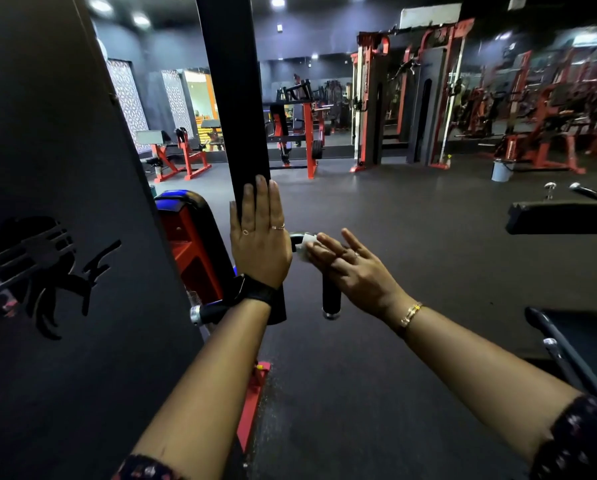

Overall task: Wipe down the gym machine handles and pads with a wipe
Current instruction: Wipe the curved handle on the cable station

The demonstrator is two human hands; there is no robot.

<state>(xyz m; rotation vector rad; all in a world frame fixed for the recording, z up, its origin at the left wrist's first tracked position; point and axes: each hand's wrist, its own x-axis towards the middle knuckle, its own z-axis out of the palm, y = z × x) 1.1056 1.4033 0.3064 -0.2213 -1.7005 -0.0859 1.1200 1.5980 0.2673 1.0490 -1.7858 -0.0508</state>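
Gym, red machines (304, 133); L hand (259, 237) flat on upright (234, 98), R hand (352, 268) presses wipe (307, 242) to handle (331, 299).

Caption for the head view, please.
Left hand rests flat on black upright; right hand presses white wipe to the handle.

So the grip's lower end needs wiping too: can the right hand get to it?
Probably yes. The right hand presses the wipe on the grip's top, and the stretch below it hangs bare, with nothing touching it.
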